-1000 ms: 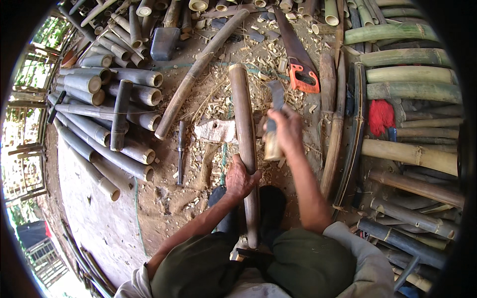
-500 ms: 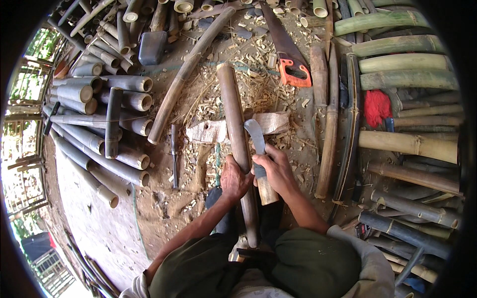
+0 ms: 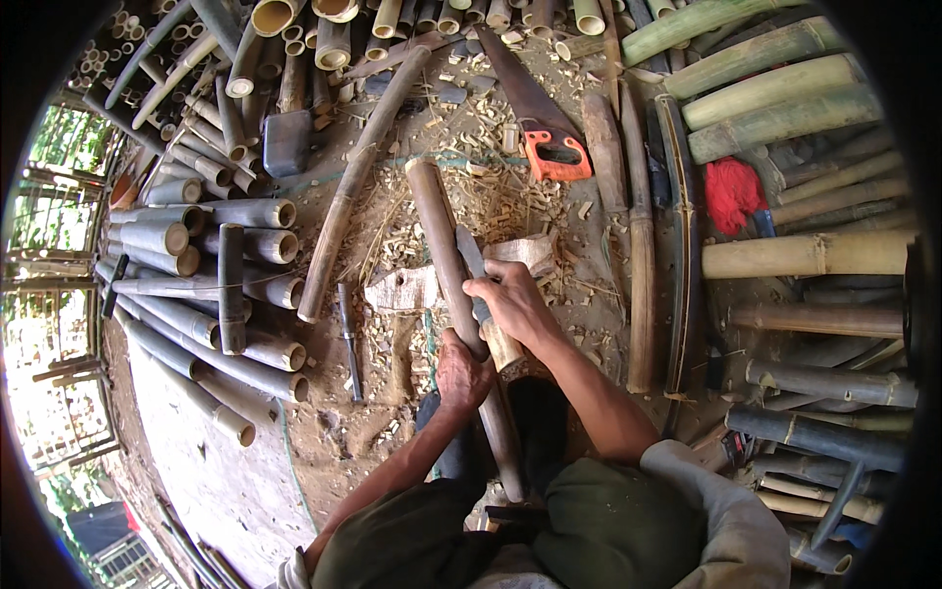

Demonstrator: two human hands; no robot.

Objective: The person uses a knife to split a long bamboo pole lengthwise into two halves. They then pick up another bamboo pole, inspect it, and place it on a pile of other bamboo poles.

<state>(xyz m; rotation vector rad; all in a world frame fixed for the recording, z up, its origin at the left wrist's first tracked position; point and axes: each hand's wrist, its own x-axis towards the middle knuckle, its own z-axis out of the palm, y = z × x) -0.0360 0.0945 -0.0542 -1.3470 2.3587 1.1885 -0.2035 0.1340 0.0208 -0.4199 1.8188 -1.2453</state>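
Observation:
A brown bamboo pole (image 3: 438, 224) slants away from between my knees, its cut far end resting over a pale, chopped wood block (image 3: 402, 291). My left hand (image 3: 464, 376) is wrapped round the pole near its middle. In my right hand (image 3: 512, 305) is a knife (image 3: 471, 253) with a curved blade and a wooden handle, its grip partly dark-wrapped. The blade lies along the pole's right side, touching or very close to it; which of the two I cannot tell. My right fingers partly hide the handle.
A handsaw (image 3: 557, 155) with an orange handle lies beyond the block among wood shavings. A chisel-like tool (image 3: 349, 339) lies left of the pole. Stacked bamboo (image 3: 265, 245) fills the left, and more bamboo (image 3: 805, 255) with a red cloth (image 3: 734, 196) lines the right.
My right hand has moved forward with the knife, and the blade has tilted from upright beside the pole to lie along it. My left hand keeps its hold. The whole view has shifted slightly.

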